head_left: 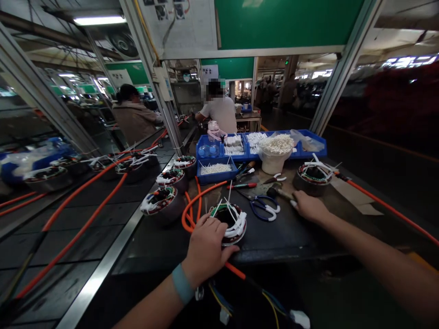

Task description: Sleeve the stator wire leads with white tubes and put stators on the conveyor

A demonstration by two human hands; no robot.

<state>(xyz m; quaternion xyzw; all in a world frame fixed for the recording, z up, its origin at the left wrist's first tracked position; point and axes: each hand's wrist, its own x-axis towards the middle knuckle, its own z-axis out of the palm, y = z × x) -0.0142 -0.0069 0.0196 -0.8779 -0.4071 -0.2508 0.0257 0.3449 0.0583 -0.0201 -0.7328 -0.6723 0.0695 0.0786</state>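
At the bench's front, my left hand (209, 237) grips the near-left side of a motor stator (236, 226), its thumb along the front wall and fingers over the rim. White ties stick up from the stator's windings, and an orange sleeved cable (236, 270) runs off below it. To the right, my right hand (310, 205) is closed round the handle end of a mallet (273, 191) whose dark head lies on the bench. Blue-handled scissors (264, 208) lie between the two hands. Another stator (313, 178) with white ties stands just beyond my right hand.
Several stators (164, 205) stand left beside the conveyor (92, 237), which carries more with orange cables. Blue bins (252, 151), a white tub (272, 162), pliers (275, 179) and a red-handled tool (242, 186) are behind. Two people (222, 114) sit farther off.
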